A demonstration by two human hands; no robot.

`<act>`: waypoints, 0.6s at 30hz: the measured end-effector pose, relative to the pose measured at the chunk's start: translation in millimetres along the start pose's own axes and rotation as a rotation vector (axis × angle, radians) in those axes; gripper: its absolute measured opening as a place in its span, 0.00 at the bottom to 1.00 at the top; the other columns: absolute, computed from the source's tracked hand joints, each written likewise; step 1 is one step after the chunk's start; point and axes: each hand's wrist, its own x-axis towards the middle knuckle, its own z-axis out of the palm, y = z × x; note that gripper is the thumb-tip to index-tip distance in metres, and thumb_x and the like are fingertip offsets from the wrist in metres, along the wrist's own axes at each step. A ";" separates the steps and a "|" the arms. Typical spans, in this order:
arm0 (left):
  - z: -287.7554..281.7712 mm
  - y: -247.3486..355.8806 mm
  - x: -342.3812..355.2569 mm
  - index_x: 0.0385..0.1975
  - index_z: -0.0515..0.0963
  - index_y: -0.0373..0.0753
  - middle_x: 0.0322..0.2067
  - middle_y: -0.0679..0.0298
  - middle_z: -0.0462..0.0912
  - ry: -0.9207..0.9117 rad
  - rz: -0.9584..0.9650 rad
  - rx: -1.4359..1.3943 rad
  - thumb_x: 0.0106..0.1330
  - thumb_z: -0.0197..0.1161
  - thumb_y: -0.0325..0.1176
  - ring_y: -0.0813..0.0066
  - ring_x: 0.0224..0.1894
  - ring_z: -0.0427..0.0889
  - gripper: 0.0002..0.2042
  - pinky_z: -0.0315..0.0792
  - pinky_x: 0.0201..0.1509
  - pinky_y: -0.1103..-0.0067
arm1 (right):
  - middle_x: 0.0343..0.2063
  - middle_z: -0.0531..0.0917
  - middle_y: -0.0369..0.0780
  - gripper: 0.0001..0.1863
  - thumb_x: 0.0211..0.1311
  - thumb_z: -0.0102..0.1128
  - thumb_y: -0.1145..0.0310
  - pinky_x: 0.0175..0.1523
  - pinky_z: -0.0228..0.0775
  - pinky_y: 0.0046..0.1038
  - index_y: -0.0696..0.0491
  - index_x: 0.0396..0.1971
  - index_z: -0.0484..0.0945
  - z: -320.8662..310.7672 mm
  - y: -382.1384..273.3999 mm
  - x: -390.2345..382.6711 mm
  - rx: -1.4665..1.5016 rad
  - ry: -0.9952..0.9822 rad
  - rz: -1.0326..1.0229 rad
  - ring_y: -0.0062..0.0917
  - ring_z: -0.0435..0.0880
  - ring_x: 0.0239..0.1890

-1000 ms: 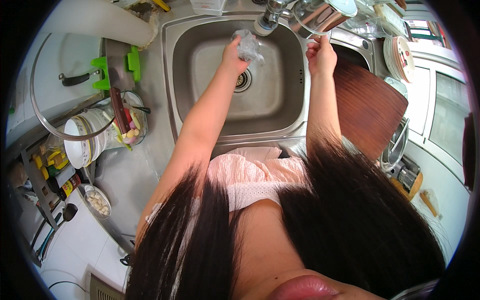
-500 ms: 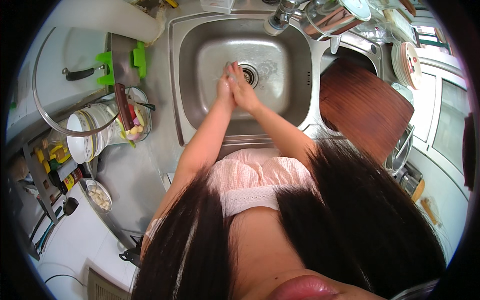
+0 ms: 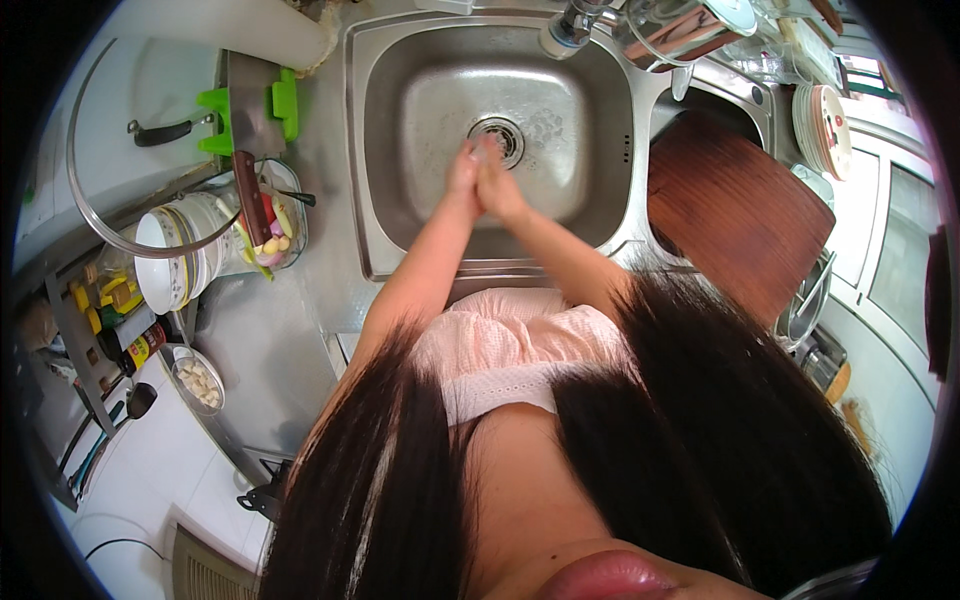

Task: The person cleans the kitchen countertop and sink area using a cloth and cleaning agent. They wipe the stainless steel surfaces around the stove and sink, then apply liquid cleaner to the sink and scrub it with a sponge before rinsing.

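My left hand [image 3: 462,178] and my right hand [image 3: 496,182] are pressed palm to palm above the steel sink [image 3: 398,200]. Their fingers point away from me, stretched out and lying along each other, with the tips a little blurred. No object shows between them. The fingertips overlap the near left edge of the round drain [image 3: 513,145] in the picture. Drops of water dot the basin floor around the drain. Beyond the hands, at the far edge of the sink, is the metal faucet [image 3: 570,32].
A dark wooden board [image 3: 740,210] lies over the smaller basin at the right. Stacked plates [image 3: 822,130] stand behind it. On the left counter are a brown-handled cleaver [image 3: 253,200] in a green holder, stacked bowls [image 3: 165,260], and a glass bowl of vegetables [image 3: 285,240].
My joined hands have drawn slightly nearer to me, away from the far side of the drain. They remain palm to palm. The whole view has shifted a little.
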 end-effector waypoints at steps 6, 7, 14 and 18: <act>2.6 -25.4 -16.6 0.61 0.68 0.40 0.60 0.65 0.73 -0.098 -0.021 0.033 0.77 0.37 0.45 0.71 0.59 0.71 0.22 0.63 0.65 0.72 | 0.69 0.49 0.60 0.30 0.73 0.36 0.61 0.74 0.38 0.40 0.68 0.65 0.51 -16.1 -21.9 23.1 0.156 -0.025 0.380 0.54 0.41 0.72; 10.0 -18.6 -23.1 0.60 0.69 0.41 0.58 0.65 0.74 -0.065 -0.047 0.022 0.77 0.37 0.46 0.71 0.59 0.71 0.22 0.64 0.63 0.72 | 0.69 0.48 0.59 0.30 0.73 0.36 0.61 0.74 0.41 0.40 0.67 0.66 0.53 -25.5 -32.8 27.7 0.251 0.044 0.512 0.53 0.40 0.73; -12.3 -7.8 -4.4 0.57 0.70 0.42 0.55 0.63 0.75 -0.140 0.078 0.032 0.75 0.43 0.48 0.68 0.54 0.75 0.20 0.70 0.58 0.72 | 0.67 0.52 0.61 0.33 0.71 0.43 0.59 0.72 0.48 0.38 0.66 0.67 0.50 4.9 16.6 16.8 0.007 0.070 0.115 0.52 0.50 0.71; 4.6 -7.5 -35.2 0.54 0.71 0.36 0.51 0.60 0.78 -0.205 -0.017 0.093 0.75 0.45 0.47 0.67 0.53 0.76 0.21 0.70 0.59 0.71 | 0.47 0.80 0.45 0.25 0.73 0.40 0.49 0.43 0.75 0.35 0.55 0.53 0.71 -53.8 38.6 64.1 0.145 -0.002 0.579 0.35 0.81 0.40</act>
